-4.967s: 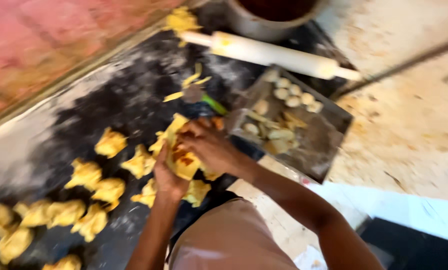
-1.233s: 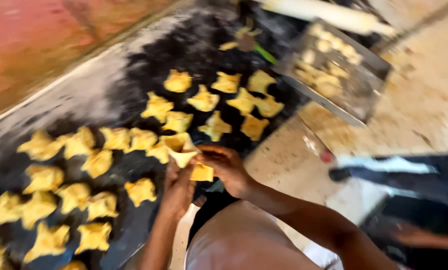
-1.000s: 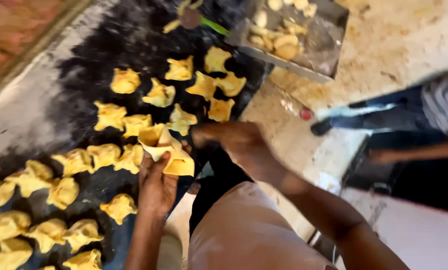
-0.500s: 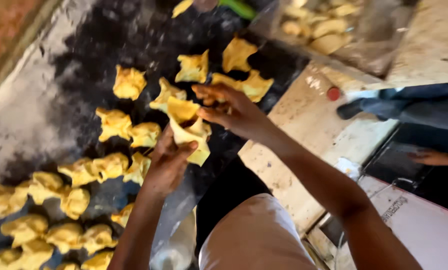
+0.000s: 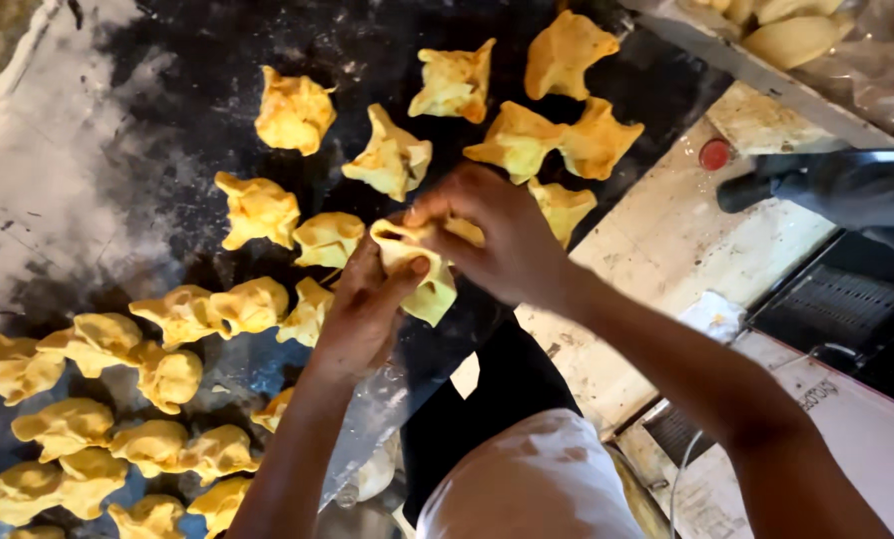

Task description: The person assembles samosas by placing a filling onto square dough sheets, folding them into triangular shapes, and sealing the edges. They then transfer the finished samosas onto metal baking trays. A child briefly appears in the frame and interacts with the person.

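Head view, the only one supplied. We find both hands closed on a single yellow dough parcel (image 5: 419,268), held just above the near edge of the dark, flour-dusted work surface (image 5: 157,70). The left hand (image 5: 362,309) grips the parcel from below, its thumb pressed against the dough's open top. The right hand (image 5: 497,245) comes in from the right, its fingers (image 5: 437,205) pinched together on the parcel's upper fold. The parcel is partly hidden between the two hands; we cannot tell what is inside it.

We note many finished folded parcels (image 5: 292,110) lying on the surface in loose rows, from the top centre down to the lower left corner; several touch one another. At the upper right stands a metal tray (image 5: 766,75) with pale dough pieces in it, only partly in frame. Near it, on the pale counter (image 5: 666,230), sits a small red cap (image 5: 714,154). A dark shoe (image 5: 826,185) shows at the right edge.
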